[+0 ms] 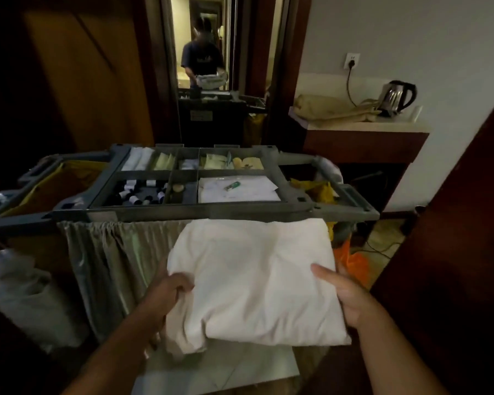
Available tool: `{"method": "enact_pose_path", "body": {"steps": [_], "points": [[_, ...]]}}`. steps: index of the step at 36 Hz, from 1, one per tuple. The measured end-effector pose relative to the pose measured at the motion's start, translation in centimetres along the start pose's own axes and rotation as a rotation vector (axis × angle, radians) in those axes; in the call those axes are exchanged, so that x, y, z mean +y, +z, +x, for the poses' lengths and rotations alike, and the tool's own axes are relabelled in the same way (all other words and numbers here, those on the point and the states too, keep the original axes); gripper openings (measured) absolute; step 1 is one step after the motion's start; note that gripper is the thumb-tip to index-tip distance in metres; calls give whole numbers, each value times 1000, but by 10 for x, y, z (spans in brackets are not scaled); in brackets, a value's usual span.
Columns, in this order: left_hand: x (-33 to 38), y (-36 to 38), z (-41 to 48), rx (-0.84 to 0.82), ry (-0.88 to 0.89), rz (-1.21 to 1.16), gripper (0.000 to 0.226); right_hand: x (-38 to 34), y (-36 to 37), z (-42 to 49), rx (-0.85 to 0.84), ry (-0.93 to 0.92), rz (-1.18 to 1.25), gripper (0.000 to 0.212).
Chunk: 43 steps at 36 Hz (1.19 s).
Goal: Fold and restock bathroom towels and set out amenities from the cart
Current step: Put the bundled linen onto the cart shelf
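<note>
Fingers (183, 287) of my left hand (169, 295) bunch the left edge of the folded white cloth towel (254, 280); my right hand (345, 297) pinches the opposite edge, thumb on top. I hold it level before the grey plastic housekeeping cart (211, 212), presumably so the folds survive carrying.

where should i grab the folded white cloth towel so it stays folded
The folded white cloth towel seems best taken at its two side edges, one hand from each side, as the left hand and right hand grip it now: it is broad and limp, and loose layers sag at its near-left corner.
</note>
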State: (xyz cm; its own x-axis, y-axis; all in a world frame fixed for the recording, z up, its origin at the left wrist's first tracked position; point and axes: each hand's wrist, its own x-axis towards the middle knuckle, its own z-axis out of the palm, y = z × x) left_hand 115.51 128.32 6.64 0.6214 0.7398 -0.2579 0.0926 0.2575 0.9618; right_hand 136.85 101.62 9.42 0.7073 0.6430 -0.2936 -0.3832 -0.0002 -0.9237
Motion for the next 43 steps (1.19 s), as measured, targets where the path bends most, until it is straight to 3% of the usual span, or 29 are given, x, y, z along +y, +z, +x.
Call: {"method": "enact_pose_path", "body": {"steps": [4, 8, 12, 15, 21, 25, 29, 33, 40, 43], "points": [[-28, 9, 44, 73, 5, 64, 58, 21, -8, 58, 86, -25, -93, 56], [-59, 19, 78, 228, 45, 315, 72, 58, -9, 108, 149, -53, -171, 70], [-100, 19, 118, 286, 82, 428, 68, 95, -7, 151, 201, -87, -232, 66], [-132, 18, 147, 303, 116, 410, 62, 127, -8, 186, 256, -115, -307, 68], [-231, 14, 208, 276, 127, 331, 44, 215, -17, 254, 346, -205, -455, 50], [-308, 19, 243, 244, 78, 314, 59, 291, -43, 303, 416, -264, -533, 57], [-388, 24, 270, 276, 162, 312, 33, 364, -73, 344, 412, -307, -514, 50], [-445, 29, 292, 333, 281, 329, 33, 424, -96, 381, 400, -348, -494, 43], [-514, 28, 340, 343, 248, 248, 29, 496, -111, 433, 404, -388, -438, 38], [-525, 25, 364, 349, 273, 299, 43, 515, -112, 451, 420, -400, -403, 32]]}}
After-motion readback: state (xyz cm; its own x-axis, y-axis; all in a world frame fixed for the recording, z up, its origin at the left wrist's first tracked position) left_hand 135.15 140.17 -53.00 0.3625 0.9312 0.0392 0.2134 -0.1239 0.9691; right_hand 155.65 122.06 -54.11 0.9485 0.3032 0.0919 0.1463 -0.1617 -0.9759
